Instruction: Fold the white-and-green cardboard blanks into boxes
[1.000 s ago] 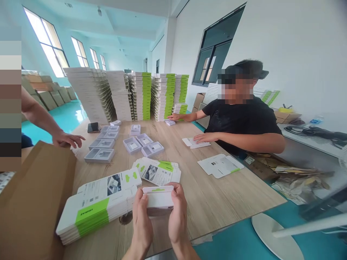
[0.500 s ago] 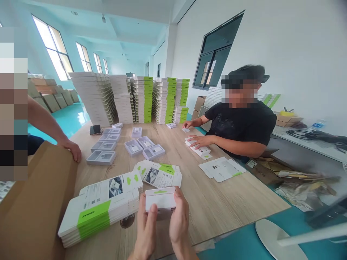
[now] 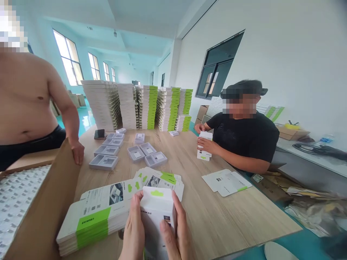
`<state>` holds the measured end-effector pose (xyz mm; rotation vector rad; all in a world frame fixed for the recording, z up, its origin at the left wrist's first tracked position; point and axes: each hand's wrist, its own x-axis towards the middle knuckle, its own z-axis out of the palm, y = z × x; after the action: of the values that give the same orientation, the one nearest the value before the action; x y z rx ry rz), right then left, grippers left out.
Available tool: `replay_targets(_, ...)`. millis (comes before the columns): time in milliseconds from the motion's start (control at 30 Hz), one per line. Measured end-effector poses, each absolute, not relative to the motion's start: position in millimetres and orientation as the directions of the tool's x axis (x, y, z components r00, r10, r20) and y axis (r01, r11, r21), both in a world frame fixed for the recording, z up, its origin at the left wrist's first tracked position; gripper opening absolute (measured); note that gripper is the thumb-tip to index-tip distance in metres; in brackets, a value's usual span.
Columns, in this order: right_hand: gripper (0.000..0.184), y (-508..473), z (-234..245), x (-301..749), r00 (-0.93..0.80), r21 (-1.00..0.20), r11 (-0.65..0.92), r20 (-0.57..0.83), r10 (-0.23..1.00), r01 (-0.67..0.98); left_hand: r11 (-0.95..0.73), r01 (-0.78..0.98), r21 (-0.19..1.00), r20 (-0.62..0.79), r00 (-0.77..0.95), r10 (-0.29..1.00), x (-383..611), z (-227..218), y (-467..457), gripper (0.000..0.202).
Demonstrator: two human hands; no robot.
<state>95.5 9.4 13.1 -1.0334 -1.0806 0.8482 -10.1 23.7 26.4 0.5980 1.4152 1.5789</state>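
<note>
Between my two hands stands a white printed carton (image 3: pixel 154 225) with a hang tab at its top, green showing through the slot. My left hand (image 3: pixel 133 225) wraps its left side, fingertips near the tab. My right hand (image 3: pixel 177 227) grips the right side, with the thumb across the printed front. The carton's lower end runs out of view. Just beyond my hands lie loose flat cartons (image 3: pixel 159 177). To the left is a pile of flattened cartons (image 3: pixel 92 216) with green bands.
Several plastic trays (image 3: pixel 104 162) sit farther back, before tall stacks of white boxes (image 3: pixel 101 104). A brown cardboard box (image 3: pixel 46 202) flanks the table's left, with a person's hand (image 3: pixel 77 151) on its edge. At right, a co-worker's hand (image 3: pixel 207 144) holds a carton near a flat carton (image 3: pixel 226 182).
My carton has turned from showing its end to showing its printed front. The co-worker has raised a carton upright. The person at left has come further into view.
</note>
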Motion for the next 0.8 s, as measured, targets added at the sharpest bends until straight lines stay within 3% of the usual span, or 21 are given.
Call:
replay_targets(67, 0.061, 6, 7, 99, 0.275, -0.938, 0.346, 0.335, 0.901, 0.008, -0.099, -0.266, 0.959, -0.038, -0.468, 0.883, -5, 35, 14, 0.059)
replay_targets(200, 0.052, 7, 17, 113, 0.201, -0.901, 0.424, 0.433, 0.879, 0.089, -0.323, -0.098, 0.941, 0.247, -0.454, 0.856, -3, 39, 3, 0.044)
replay_targets(367, 0.038, 4, 37, 121, 0.101, -0.906, 0.391, 0.409, 0.907, 0.164, -0.35, 0.071, 0.934, 0.35, -0.374, 0.859, -21, 26, 9, 0.044)
replay_targets(500, 0.041, 1, 34, 116, 0.148, -0.906, 0.401, 0.419, 0.896, 0.137, -0.346, 0.127, 0.93, 0.368, -0.362, 0.856, -27, 22, 10, 0.05)
replay_targets(633, 0.049, 3, 25, 110, 0.187, -0.95, 0.304, 0.312, 0.932, 0.072, -0.242, 0.082, 0.967, 0.249, -0.504, 0.827, -20, 26, 10, 0.059)
replay_targets(800, 0.054, 8, 9, 108, 0.217, -0.952, 0.283, 0.303, 0.928, 0.12, -0.073, 0.069, 0.995, 0.098, -0.507, 0.857, -20, 28, 16, 0.067)
